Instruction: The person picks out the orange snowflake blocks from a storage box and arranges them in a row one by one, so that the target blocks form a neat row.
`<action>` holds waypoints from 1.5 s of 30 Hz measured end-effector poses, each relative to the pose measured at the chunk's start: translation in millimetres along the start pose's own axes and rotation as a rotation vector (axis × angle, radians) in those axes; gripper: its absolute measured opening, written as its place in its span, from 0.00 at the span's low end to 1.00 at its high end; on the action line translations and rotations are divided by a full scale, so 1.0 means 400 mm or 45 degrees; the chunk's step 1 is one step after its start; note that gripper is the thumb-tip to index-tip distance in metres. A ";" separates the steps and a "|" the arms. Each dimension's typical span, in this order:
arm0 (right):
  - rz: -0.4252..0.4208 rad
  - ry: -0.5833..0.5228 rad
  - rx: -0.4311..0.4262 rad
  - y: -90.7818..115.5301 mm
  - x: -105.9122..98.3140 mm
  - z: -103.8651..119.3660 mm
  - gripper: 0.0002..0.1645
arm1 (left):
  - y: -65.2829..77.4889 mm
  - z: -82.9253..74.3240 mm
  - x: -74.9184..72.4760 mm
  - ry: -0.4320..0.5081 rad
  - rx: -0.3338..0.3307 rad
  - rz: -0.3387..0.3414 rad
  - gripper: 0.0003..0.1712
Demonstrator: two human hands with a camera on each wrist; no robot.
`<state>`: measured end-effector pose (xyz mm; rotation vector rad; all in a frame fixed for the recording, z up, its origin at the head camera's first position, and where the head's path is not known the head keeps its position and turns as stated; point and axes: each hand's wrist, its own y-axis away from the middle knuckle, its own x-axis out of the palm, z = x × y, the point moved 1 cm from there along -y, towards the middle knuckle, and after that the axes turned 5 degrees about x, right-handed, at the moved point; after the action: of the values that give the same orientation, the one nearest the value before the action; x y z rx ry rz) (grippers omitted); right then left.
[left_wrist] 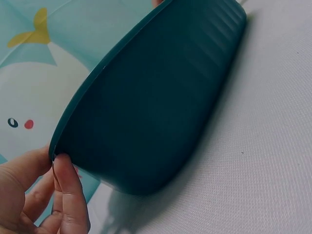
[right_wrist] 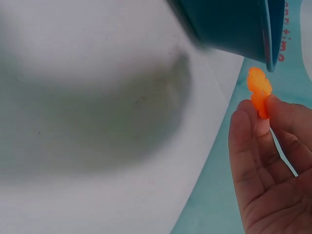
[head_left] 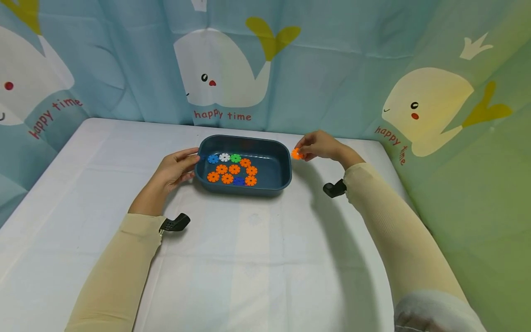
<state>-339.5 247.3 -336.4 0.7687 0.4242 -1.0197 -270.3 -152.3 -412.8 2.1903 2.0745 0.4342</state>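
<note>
A dark blue-green plastic basin [head_left: 271, 168] stands on the table with several flower-shaped plastic discs inside. Most of these are orange discs [head_left: 234, 169]; a white disc [head_left: 224, 157], a green disc [head_left: 235, 158] and blue discs [head_left: 213, 159] lie among them. My left hand [head_left: 176, 169] pinches the basin's left rim between thumb and fingers, as the left wrist view [left_wrist: 63, 195] also shows. Just beyond the basin's right end, my right hand [head_left: 321, 146] pinches one orange disc [right_wrist: 259, 92] between thumb and fingertips. That disc is held near the rim, apart from it.
A white cloth covers the table [head_left: 257, 258]. Behind it hangs a blue curtain [head_left: 332, 83] printed with whales, and a green stretch of it runs along the right side. Black wrist cameras [head_left: 176, 222] stick out from both sleeves.
</note>
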 end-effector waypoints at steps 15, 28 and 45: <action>0.032 -0.152 0.069 -0.012 -0.010 -0.052 0.17 | -0.001 0.000 0.000 -0.002 0.006 -0.003 0.32; 0.016 -0.123 0.131 -0.028 0.015 -0.092 0.17 | -0.005 0.003 0.003 -0.009 -0.002 -0.009 0.31; 0.012 -0.095 0.170 -0.047 0.032 -0.120 0.17 | -0.006 0.003 0.000 0.032 -0.009 -0.008 0.32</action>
<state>-348.7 269.7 -383.7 0.8478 0.2899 -1.0721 -272.4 -152.1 -414.6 2.1851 2.0887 0.4703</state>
